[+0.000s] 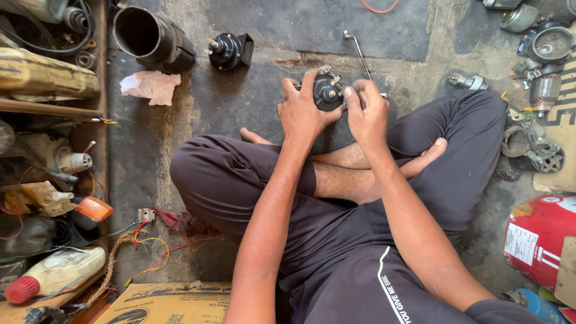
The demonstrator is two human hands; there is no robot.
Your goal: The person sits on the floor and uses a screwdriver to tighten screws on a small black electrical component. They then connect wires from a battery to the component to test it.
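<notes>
I sit cross-legged on a stained concrete floor in dark trousers. My left hand [302, 111] grips a small round black horn-like part [327, 93] with metal terminals on top, held above my knees. My right hand [367, 111] closes on its right side, fingers curled over the edge; whether it also holds a tool I cannot tell. A bent metal rod wrench [359, 53] lies on the floor just beyond the hands. A second black horn [228, 50] rests farther off on the floor to the left.
A black pipe section [153, 37] and crumpled white rag [150, 86] lie at upper left. A cluttered shelf of parts and bottles [54, 162] lines the left. Motor parts [543, 54] sit at right, a red cylinder [537, 237] lower right, a cardboard box [168, 303] and loose wires [153, 246] near my left knee.
</notes>
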